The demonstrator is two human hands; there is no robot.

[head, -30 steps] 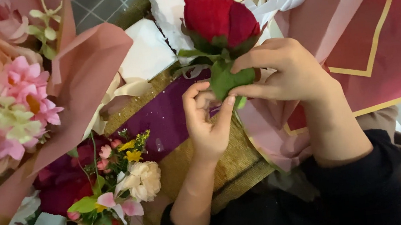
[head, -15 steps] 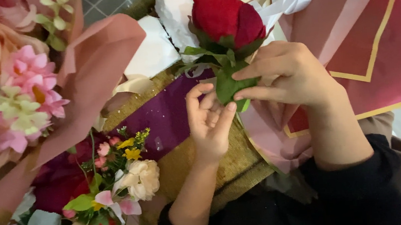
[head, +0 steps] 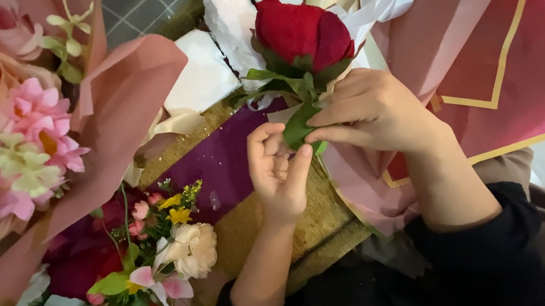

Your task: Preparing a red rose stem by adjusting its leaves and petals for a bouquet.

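Pink paper [head: 478, 50] lies behind. Both hands pinch the rose [head: 300, 32] leaf [head: 300, 126]: right hand [head: 376, 112] fingers clamped, left hand [head: 278, 176] fingers closed. Best hold gently.

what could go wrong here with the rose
The right hand pinches a green leaf just under the red rose, and the left hand touches it too; a hard pull might tear the leaf. The bloom sits close against white foam blocks, so petals could get bruised.
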